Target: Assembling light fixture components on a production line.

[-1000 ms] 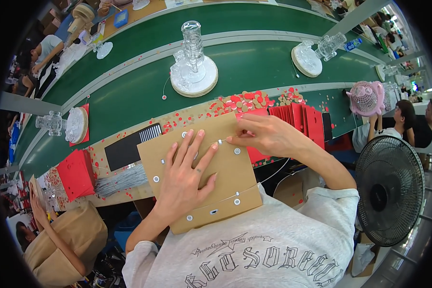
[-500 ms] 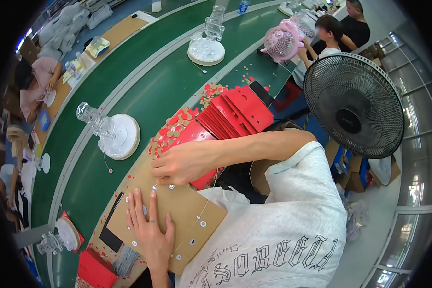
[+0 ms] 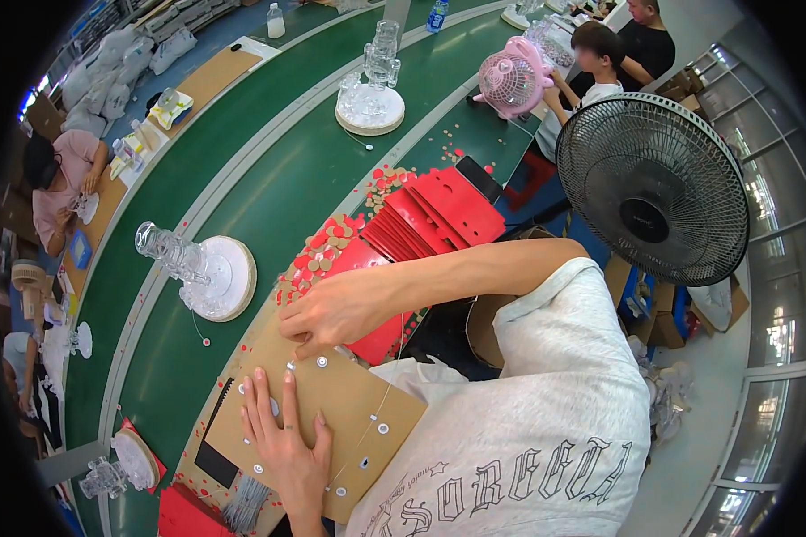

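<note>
A brown cardboard sheet (image 3: 349,394) with several small white round buttons lies before me at the table edge. My left hand (image 3: 288,447) rests flat on it, fingers stretched and slightly apart. At the sheet's far edge my right hand (image 3: 336,309) is closed in a pinch, and what its fingertips hold is hidden. Just below those fingertips sits a small white piece (image 3: 290,365). A thin cord (image 3: 388,387) crosses the right part of the sheet. Beyond my right wrist are red card pieces (image 3: 403,234) in a fanned stack, beside scattered red and brown discs (image 3: 331,242).
Clear glass-like pieces on round white bases (image 3: 229,277) stand along the green table (image 3: 296,192). A black fan (image 3: 649,192) is at right, a pink fan (image 3: 513,79) farther off. A phone (image 3: 479,179) lies by the red cards. Other people sit around the tables.
The whole view has shifted slightly, with the sheet and both hands a little lower in it. My left hand stays flat and my right hand stays pinched at the sheet's far edge.
</note>
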`<act>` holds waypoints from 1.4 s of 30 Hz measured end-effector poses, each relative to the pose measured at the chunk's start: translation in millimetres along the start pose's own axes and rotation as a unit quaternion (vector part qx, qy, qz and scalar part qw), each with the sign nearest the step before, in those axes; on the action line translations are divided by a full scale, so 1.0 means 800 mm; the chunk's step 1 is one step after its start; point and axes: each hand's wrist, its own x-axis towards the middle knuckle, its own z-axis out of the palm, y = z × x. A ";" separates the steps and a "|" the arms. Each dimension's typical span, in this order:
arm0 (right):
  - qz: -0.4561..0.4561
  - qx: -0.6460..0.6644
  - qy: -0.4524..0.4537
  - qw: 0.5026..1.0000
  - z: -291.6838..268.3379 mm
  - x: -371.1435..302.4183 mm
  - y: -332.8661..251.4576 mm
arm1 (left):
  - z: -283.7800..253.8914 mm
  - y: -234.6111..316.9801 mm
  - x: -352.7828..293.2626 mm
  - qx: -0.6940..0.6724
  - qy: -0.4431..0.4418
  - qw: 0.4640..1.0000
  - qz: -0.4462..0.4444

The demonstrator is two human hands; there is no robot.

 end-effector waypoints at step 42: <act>-0.008 -0.085 0.000 0.996 0.000 0.009 -0.021 | -0.001 -0.016 -0.009 -0.036 0.024 0.999 0.018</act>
